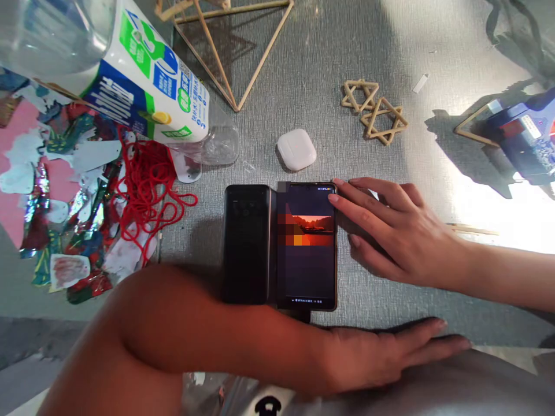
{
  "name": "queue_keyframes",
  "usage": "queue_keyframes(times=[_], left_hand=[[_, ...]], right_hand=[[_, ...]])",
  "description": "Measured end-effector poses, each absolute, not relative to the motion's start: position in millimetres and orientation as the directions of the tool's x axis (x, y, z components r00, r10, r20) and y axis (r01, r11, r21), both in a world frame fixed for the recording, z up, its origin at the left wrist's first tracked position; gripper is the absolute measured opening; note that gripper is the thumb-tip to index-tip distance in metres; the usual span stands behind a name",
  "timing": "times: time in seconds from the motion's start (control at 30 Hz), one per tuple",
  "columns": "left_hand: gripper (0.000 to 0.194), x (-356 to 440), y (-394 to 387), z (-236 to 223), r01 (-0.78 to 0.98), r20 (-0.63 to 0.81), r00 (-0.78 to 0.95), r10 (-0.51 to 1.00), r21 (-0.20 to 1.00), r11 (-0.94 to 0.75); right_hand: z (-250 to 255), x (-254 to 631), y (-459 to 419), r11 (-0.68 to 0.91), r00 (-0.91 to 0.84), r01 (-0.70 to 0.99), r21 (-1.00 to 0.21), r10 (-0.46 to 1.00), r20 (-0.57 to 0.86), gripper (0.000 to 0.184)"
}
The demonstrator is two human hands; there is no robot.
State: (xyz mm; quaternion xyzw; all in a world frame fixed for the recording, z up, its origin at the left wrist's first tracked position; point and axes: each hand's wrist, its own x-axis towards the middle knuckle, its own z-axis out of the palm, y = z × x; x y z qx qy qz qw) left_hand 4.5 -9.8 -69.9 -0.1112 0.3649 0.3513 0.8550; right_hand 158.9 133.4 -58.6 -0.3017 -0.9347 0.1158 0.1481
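Note:
A phone (307,248) in an open black flip case (247,242) lies on the grey table (303,86), its screen lit with an orange picture. My right hand (390,231) rests flat beside it on the right, fingers stretched out, fingertips touching the phone's upper right edge. My left forearm crosses in front of the phone, and my left hand (381,358) lies flat with fingers extended at the table's near edge, holding nothing.
A white earbud case (296,149) sits just behind the phone. Two stick stars (375,110) lie at the back right, a large stick frame (229,52) at the back. A plastic bottle (147,75), red string (147,190) and foil scraps (65,190) fill the left. A blue device (524,138) stands far right.

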Motion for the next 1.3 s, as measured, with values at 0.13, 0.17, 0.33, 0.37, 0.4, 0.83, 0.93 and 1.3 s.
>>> queue_keyframes(times=[0.13, 0.17, 0.33, 0.37, 0.4, 0.83, 0.93, 1.3], left_hand=[[0.047, 4.9, -5.3, -67.5, -0.415, -0.512, 0.852, 0.111, -0.531, 0.739], [0.059, 4.1, -5.4, -66.0, -0.344, -0.397, 0.917, 0.021, -0.766, 0.543], [0.080, 0.0, -9.7, -58.8, -0.047, -0.157, 0.987, 0.037, -0.501, -0.864], [0.079, 0.0, -10.5, -58.6, -0.018, -0.158, 0.986, 0.054, -0.421, -0.907], [0.078, 0.1, -10.9, -58.8, 0.002, -0.165, 0.984, 0.071, -0.387, -0.922], [0.073, -1.3, -3.2, -61.7, 0.020, -0.063, 0.997, 0.055, -0.462, -0.887], [0.077, -0.8, -3.7, -62.2, -0.021, -0.052, 0.999, 0.004, -0.478, -0.878], [0.049, 2.5, 0.2, -55.6, -0.347, -0.318, 0.937, -0.144, -0.805, -0.481]], right_hand=[[-58.6, 158.8, 133.6, 0.792, -0.776, 0.529, -0.305, 0.597, 0.204, 0.068], [-58.6, 158.8, 133.7, 0.790, -0.776, 0.529, -0.310, 0.598, 0.199, 0.069], [-58.4, 158.5, 133.9, 0.784, -0.770, 0.532, -0.319, 0.605, 0.203, 0.072], [-58.4, 158.5, 133.9, 0.783, -0.770, 0.531, -0.323, 0.605, 0.202, 0.073], [-58.4, 158.5, 133.9, 0.782, -0.770, 0.530, -0.328, 0.606, 0.201, 0.074], [-58.6, 158.8, 133.5, 0.784, -0.771, 0.534, -0.317, 0.605, 0.197, 0.071], [-58.8, 158.7, 133.5, 0.782, -0.770, 0.531, -0.325, 0.606, 0.200, 0.074], [-57.9, 158.6, 133.5, 0.782, -0.771, 0.531, -0.327, 0.606, 0.197, 0.073]])
